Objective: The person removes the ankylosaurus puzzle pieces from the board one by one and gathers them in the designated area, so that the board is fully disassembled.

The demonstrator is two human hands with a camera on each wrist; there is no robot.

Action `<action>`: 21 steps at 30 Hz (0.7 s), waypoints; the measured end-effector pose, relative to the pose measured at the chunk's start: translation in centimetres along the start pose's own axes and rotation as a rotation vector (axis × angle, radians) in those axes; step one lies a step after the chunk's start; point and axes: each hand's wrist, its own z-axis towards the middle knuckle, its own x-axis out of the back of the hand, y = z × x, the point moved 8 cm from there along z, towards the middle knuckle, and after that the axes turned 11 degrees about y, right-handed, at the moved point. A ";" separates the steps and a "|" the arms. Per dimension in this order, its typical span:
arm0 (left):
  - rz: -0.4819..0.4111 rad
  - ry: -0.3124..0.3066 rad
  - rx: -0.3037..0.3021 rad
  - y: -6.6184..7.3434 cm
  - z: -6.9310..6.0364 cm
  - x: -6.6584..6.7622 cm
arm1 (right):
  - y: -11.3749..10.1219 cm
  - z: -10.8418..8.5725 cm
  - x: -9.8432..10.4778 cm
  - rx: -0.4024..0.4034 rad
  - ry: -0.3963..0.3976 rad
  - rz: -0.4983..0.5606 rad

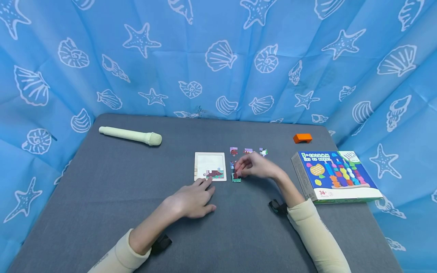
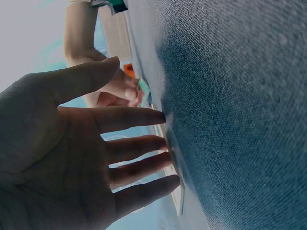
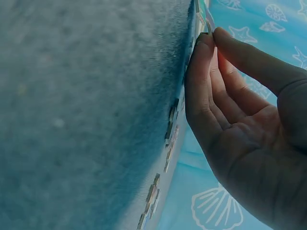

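Observation:
A small square puzzle tray point(image 1: 209, 160) with a pale frame lies mid-table, a few joined pieces point(image 1: 215, 173) filling part of its lower right. At the tray's near edge rest the fingertips of my left hand point(image 1: 189, 199), fingers spread and fairly straight, as the left wrist view also shows. To the tray's right, my right hand point(image 1: 257, 165) pinches a green and dark red puzzle piece point(image 1: 236, 178) between thumb and index finger. In the right wrist view that piece point(image 3: 209, 23) appears as a thin edge. Several loose pieces point(image 1: 233, 151) lie behind the right hand, one partly hidden by its fingers.
A pale green toy microphone point(image 1: 128, 135) lies at the back left of the grey table point(image 1: 102, 197). On the right are a boxed toy set point(image 1: 336, 174) and an orange arch block point(image 1: 302, 138). Blue shell-print curtains point(image 1: 191, 68) hang behind and beside the table.

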 end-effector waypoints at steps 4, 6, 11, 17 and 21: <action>-0.005 0.010 0.000 -0.1 0.1 0.1 | 0.2 0.0 -0.2 0.010 -0.008 -0.009; -0.002 0.015 -0.001 -0.1 0.1 0.2 | 0.1 -0.1 -0.3 0.017 -0.006 -0.015; 0.002 0.016 -0.002 -0.4 0.4 0.1 | -0.1 -0.3 -0.3 0.023 0.010 -0.059; -0.042 0.018 0.005 -0.7 0.5 0.3 | -0.2 -0.5 -0.3 0.012 0.011 -0.118; -0.073 0.007 0.014 -0.9 0.4 0.5 | -0.2 -0.3 -0.2 0.002 0.016 -0.142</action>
